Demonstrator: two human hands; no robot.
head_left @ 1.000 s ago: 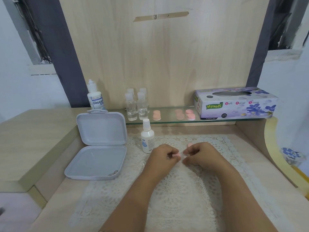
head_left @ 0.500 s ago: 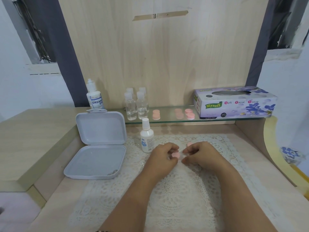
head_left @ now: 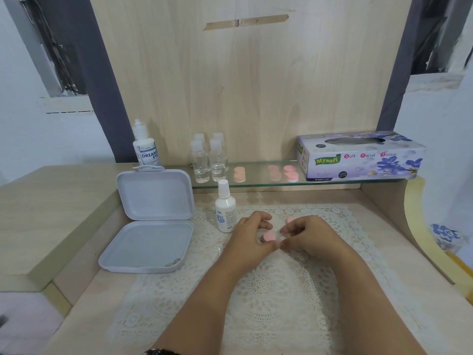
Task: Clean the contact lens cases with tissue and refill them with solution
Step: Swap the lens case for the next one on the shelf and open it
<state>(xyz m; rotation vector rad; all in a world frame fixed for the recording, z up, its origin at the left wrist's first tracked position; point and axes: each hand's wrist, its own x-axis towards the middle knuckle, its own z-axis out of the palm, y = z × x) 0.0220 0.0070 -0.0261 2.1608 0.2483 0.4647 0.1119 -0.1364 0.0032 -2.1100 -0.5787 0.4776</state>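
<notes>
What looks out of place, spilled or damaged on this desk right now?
Nothing looks spilled or knocked over. The one oddity is a strip of brown tape stuck across the light wooden back panel, seemingly covering a slot or hole. A small dark object sits in the open white plastic box; it is too small to identify.

Both forearms are bare from the bottom edge of the view up to the wrists, with no sleeves showing. Well behind the left hand [head_left: 249, 237], at the bottom edge, a dark beaded band with small pale specks [head_left: 161, 351] crosses that forearm. The right hand [head_left: 311, 235] shows no ring, and its wrist carries no watch or band.
</notes>
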